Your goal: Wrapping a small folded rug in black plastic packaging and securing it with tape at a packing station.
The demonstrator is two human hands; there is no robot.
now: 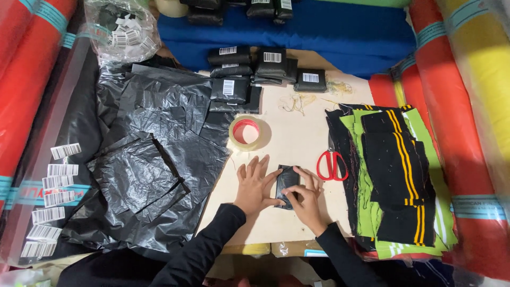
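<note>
Two bare hands meet over a small black plastic-wrapped packet (287, 186) lying flat on a pale tabletop (297, 141). The left hand (256, 185), fingers spread and flat, presses the packet's left edge, seemingly to keep it from sliding. The right hand (305, 195) curls loosely over its lower right corner, fingertips pinching the wrapping as if folding it closed. The packet's long axis runs away from the person, tilted slightly right. Just right lie red-handled scissors (331, 165); beyond them, a stack of black fabric pieces (396, 175) with yellow stripes. A tape roll (245, 132) sits ahead, loose black plastic sheets (154, 165) spread left, and finished barcoded packets (249, 72) farther back.
</note>
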